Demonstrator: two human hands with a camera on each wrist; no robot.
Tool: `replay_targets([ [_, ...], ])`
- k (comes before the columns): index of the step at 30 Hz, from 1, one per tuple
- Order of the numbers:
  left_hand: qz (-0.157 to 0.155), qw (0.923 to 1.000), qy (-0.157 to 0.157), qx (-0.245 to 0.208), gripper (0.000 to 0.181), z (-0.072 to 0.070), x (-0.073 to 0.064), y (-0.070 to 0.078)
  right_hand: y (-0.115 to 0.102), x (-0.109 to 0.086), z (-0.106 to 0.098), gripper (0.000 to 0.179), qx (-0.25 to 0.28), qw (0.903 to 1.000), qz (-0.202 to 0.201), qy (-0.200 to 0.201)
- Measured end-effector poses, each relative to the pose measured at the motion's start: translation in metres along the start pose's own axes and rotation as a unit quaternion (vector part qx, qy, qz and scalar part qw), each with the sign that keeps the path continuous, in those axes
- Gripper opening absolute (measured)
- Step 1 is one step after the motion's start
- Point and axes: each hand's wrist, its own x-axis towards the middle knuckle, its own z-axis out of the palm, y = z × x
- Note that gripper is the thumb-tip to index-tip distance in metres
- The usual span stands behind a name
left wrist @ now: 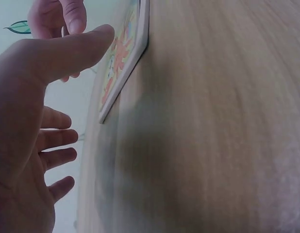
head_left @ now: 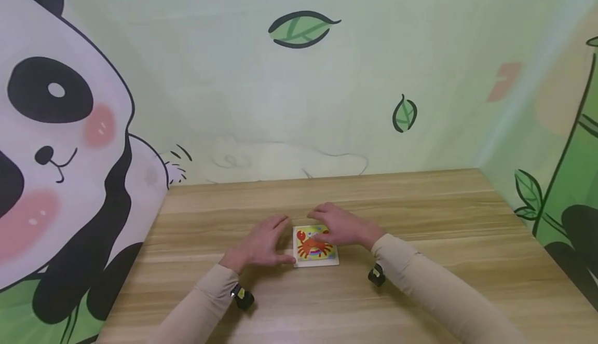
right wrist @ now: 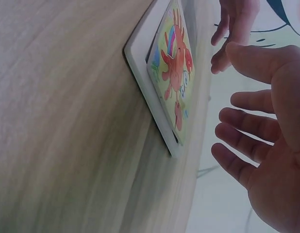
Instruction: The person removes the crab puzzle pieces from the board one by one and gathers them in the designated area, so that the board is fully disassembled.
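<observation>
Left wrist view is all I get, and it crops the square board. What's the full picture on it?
Observer: In the head view, the square board shows a red crab.
Operator: Right hand's cut off for me. Holding anything?
Observer: No, the right wrist view shows the right hand empty, fingers extended.
Operator: What's on the wall left of the table?
Observer: A large panda, per the head view.

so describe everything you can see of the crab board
The thin, square, rigid-looking board has a pale rim around a yellow-green panel printed with a red crab and rainbow. It lies flat on the wood-grain table between the left hand and right hand. Dark gaps show beside the panel; hand contact is unclear.
</observation>
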Motion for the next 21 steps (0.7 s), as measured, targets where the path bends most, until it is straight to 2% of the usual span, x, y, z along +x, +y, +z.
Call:
replay_targets([
  [14, 0.034, 0.9994, -0.004, -0.004, 0.106, 0.008, 0.005, -0.007, 0.000, 0.013, 0.008, 0.052, 0.011, 0.9998, -0.004, -0.015],
  [21, 0.033, 0.9992, -0.021, -0.010, 0.109, 0.013, 0.004, -0.010, -0.001, 0.019, 0.016, 0.045, 0.007, 0.9998, -0.019, -0.009],
])
